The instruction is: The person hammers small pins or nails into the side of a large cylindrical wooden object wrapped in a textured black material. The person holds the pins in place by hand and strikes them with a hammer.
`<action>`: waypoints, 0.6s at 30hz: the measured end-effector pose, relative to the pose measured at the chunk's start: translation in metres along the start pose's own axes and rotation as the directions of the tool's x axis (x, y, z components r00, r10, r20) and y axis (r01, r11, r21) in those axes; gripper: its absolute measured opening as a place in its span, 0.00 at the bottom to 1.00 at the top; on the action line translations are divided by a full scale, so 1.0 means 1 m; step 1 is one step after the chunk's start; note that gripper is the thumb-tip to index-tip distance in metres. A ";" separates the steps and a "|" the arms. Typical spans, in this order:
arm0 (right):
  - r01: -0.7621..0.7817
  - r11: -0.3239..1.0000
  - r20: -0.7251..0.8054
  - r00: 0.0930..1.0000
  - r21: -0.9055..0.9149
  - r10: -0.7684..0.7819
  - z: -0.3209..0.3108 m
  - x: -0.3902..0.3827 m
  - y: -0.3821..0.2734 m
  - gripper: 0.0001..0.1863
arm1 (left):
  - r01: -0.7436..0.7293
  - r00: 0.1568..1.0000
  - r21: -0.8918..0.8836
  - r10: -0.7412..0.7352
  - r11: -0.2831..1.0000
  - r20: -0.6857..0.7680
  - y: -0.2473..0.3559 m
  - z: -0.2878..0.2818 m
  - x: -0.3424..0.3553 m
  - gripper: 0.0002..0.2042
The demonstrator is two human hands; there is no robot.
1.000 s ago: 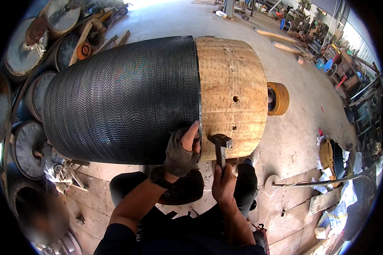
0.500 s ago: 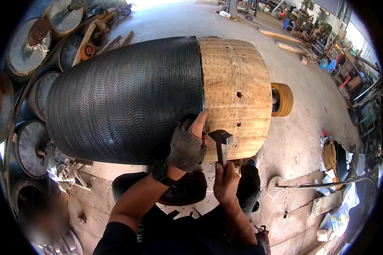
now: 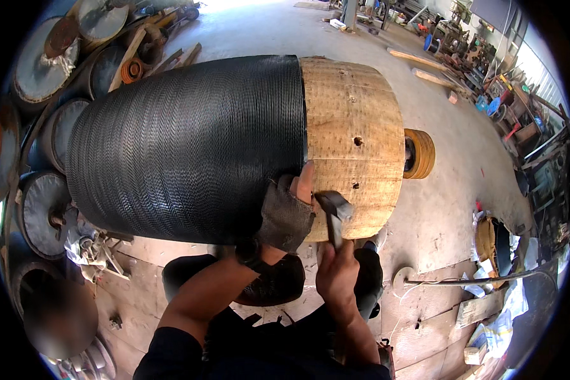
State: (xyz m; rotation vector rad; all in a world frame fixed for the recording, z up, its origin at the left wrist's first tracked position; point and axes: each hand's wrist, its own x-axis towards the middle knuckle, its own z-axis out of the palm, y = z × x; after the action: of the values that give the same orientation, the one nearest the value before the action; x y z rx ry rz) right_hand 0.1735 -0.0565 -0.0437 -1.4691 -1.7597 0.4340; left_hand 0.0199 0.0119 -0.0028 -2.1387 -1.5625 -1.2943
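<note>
My left hand (image 3: pixel 288 215), in a grey fingerless glove, presses on a large drum where its black, finely ridged covering (image 3: pixel 190 145) meets bare wood (image 3: pixel 354 120). One finger stretches along that seam; the others curl, and whatever they grip is hidden. A hammer (image 3: pixel 335 209) is in my right hand (image 3: pixel 337 275), closed round the lower handle. Its slightly blurred head is beside my left fingertips, against or just above the wood; I cannot tell whether it touches.
An orange-brown roller (image 3: pixel 420 154) sticks out from the drum's right end. Metal-ended drums (image 3: pixel 44 212) crowd the left side. A rod on a round base (image 3: pixel 404 278) stands at right, near scraps and a wooden board (image 3: pixel 481 308). Planks (image 3: pixel 418 59) lie farther back.
The hammer head has shifted slightly right and tilted, with my right hand still round the handle. My left hand stays at the seam. The whole view has turned a little.
</note>
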 end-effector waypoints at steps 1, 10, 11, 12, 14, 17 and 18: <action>-0.039 0.996 0.041 0.998 -0.081 0.042 0.002 0.006 0.000 0.13 | -0.006 1.000 -0.017 0.006 1.000 -0.020 0.000 -0.003 0.004 0.37; 0.112 0.994 -0.101 0.989 0.015 -0.110 0.009 -0.001 0.015 0.11 | 0.054 0.942 -0.151 0.000 0.987 0.335 0.016 -0.045 -0.092 0.23; -0.063 0.998 0.017 0.998 -0.001 0.063 0.012 0.003 0.007 0.12 | 0.087 0.888 -0.131 -0.017 0.988 0.459 0.015 -0.044 -0.108 0.19; -0.048 0.997 0.017 0.999 0.057 0.048 0.010 0.003 0.010 0.13 | 0.115 0.817 -0.105 -0.034 0.988 0.576 0.015 -0.044 -0.124 0.16; 0.031 0.989 -0.100 0.995 0.145 -0.017 0.008 -0.002 0.011 0.14 | 0.109 0.637 -0.044 -0.036 0.993 0.770 0.011 -0.033 -0.142 0.12; 0.127 0.896 -0.312 0.950 0.425 0.013 0.014 -0.014 0.008 0.14 | -0.050 0.806 -0.058 0.074 0.997 0.587 0.010 -0.033 -0.160 0.09; 0.152 0.884 -0.264 0.964 0.442 -0.034 0.011 -0.015 0.009 0.15 | -0.081 0.809 -0.034 0.086 0.996 0.581 0.010 -0.030 -0.161 0.09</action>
State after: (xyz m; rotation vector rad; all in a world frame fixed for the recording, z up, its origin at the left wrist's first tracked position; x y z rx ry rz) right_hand 0.1722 -0.0656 -0.0621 -1.0443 -1.3982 0.5468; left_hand 0.0024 -0.1192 -0.0992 -2.7440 -1.6196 -0.6270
